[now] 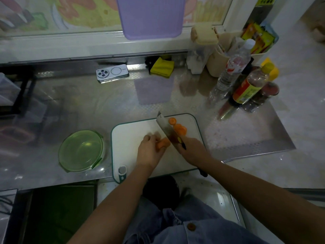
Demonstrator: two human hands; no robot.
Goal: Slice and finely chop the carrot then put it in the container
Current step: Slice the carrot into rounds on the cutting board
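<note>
A stub of carrot [163, 143] lies on the white cutting board [130, 138], held down by the curled fingers of my left hand [150, 150]. My right hand [191, 148] grips the handle of a cleaver [166, 128], whose blade stands against the carrot's cut end. Several round carrot slices [178, 127] lie on the board to the right of the blade. The green glass container [81, 150] sits empty on the counter to the left of the board.
A phone [112, 73] and a yellow cloth [162, 67] lie at the back of the steel counter. Bottles [246, 85] and a beige holder [219, 55] crowd the right rear corner. A purple board [151, 16] leans against the window. The counter's front edge runs just below the cutting board.
</note>
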